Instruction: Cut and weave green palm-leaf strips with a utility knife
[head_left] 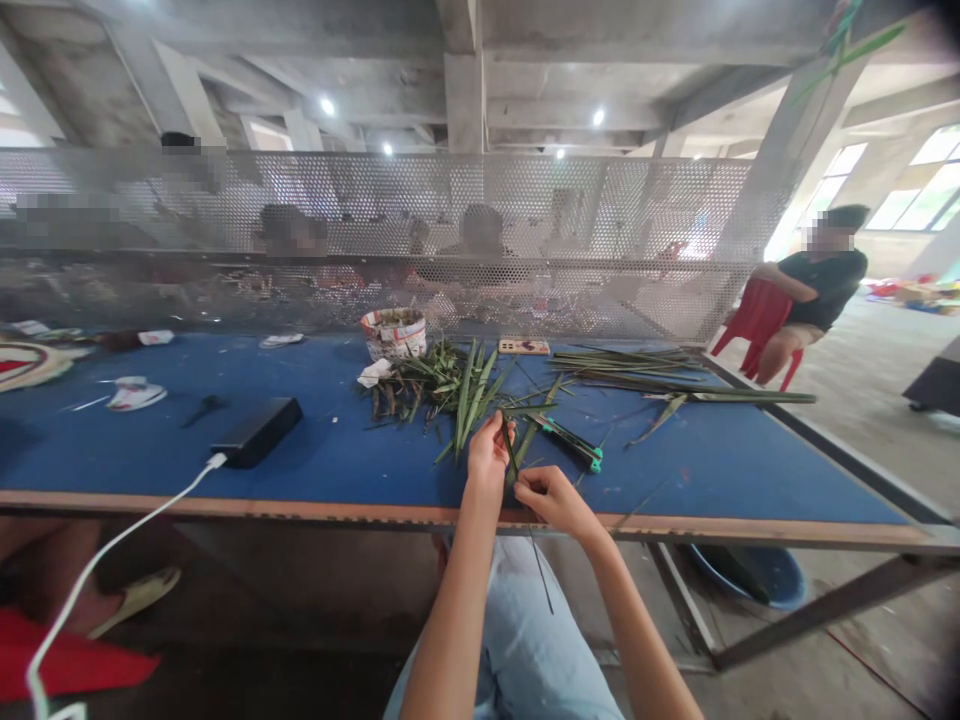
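My left hand [489, 452] and my right hand [551, 503] meet just over the table's front edge, both pinching a thin dark green leaf strip [511, 452]. A narrow end of green strip [541, 572] hangs below the edge under my right hand. Beyond my left hand lies a heap of cut green palm leaves [442, 390]. A tool with teal-green tips [570, 442], perhaps scissors, rests close to my right hand. Long stripped leaf stalks [630, 365] lie farther right.
The blue-topped table [675, 470] has an orange front edge. On it stand a paper-lined basket [394, 333] and a black power adapter [259, 432] with a white cable. A perforated metal screen [480, 215] runs behind it. A seated person [821, 290] occupies a red chair at right.
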